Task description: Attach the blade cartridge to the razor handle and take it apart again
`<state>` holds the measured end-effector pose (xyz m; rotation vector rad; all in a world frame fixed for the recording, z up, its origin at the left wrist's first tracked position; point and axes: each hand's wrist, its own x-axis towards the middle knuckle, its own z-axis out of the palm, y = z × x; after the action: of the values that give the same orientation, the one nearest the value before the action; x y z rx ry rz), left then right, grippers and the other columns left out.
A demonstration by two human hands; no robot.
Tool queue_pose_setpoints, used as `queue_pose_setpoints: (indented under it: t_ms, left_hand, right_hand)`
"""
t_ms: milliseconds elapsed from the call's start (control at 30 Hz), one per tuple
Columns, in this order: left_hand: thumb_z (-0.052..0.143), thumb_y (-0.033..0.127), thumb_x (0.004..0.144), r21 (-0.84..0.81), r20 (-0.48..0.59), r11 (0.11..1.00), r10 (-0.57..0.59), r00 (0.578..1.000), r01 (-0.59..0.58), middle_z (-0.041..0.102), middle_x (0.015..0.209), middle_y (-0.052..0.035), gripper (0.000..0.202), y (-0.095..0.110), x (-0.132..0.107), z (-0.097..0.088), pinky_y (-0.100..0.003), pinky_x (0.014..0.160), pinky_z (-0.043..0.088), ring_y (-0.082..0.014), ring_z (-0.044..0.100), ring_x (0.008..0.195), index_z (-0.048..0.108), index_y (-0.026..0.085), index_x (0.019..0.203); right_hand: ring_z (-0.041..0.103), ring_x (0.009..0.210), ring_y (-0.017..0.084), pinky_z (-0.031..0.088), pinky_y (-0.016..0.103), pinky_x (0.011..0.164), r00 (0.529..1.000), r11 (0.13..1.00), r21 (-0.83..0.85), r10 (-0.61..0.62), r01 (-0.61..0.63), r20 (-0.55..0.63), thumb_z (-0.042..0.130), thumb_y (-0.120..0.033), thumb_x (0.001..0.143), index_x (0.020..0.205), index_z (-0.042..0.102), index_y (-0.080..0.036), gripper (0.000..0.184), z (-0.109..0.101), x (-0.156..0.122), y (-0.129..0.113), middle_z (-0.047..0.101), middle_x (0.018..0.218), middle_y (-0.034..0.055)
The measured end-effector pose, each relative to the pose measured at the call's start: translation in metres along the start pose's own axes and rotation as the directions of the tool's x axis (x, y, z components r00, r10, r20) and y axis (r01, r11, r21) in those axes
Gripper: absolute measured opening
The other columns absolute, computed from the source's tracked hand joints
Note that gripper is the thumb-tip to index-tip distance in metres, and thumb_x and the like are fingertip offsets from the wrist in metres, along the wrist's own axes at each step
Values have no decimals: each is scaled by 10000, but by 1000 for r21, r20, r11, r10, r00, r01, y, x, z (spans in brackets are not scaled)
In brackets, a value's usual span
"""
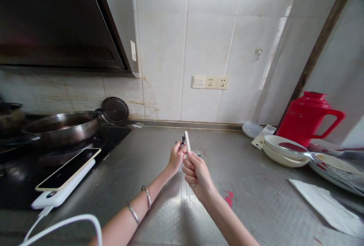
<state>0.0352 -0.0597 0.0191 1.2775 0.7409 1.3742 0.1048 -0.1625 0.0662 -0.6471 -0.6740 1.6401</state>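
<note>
I have the slim white stick [187, 140] nearly upright over the tabletop's [256, 204] middle, pinched in my right hand's [198, 170] fingers; my left hand's [175, 159] fingers grip a small dark object [183, 139] just beside it. Right: a red flask [300, 119].

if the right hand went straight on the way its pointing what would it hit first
Probably the left hand, with the small dark item it holds: the right hand, gripping a white stick, points forward and inward toward it. Depth is hard to judge from this one view.
</note>
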Motion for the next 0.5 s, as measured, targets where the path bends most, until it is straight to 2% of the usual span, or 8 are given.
queue_pose_setpoints:
  t_ms: [167,333,500]
  left_hand:
    - [568,410,738,4,17,1000,-26,1000,26,303,452,109,263,-2,0,0,-159,337,180,-27,244,338,415,199,702]
    - [569,441,737,-6,41,1000,-8,999,9,327,472,105,294,-2,0,1,-151,322,187,-22,262,336,408,198,704]
    - [584,449,730,-43,52,998,-43,998,45,322,451,112,310,1,-1,3,-144,307,178,-20,255,321,403,199,703]
  right_hand:
    - [74,371,10,16,133,317,999,999,1,35,-35,-17,717,-467,630,858,488,-206,416,-7,-10,8,234,462,-136]
    - [81,364,7,12,133,319,1000,1000,-9,-7,7,-8,716,-453,633,850,487,-204,401,-3,-8,-2,241,460,-135]
    - [82,358,15,16,139,318,999,1000,-17,10,-11,-39,701,-463,648,770,414,-230,389,-7,-7,9,263,452,-133]
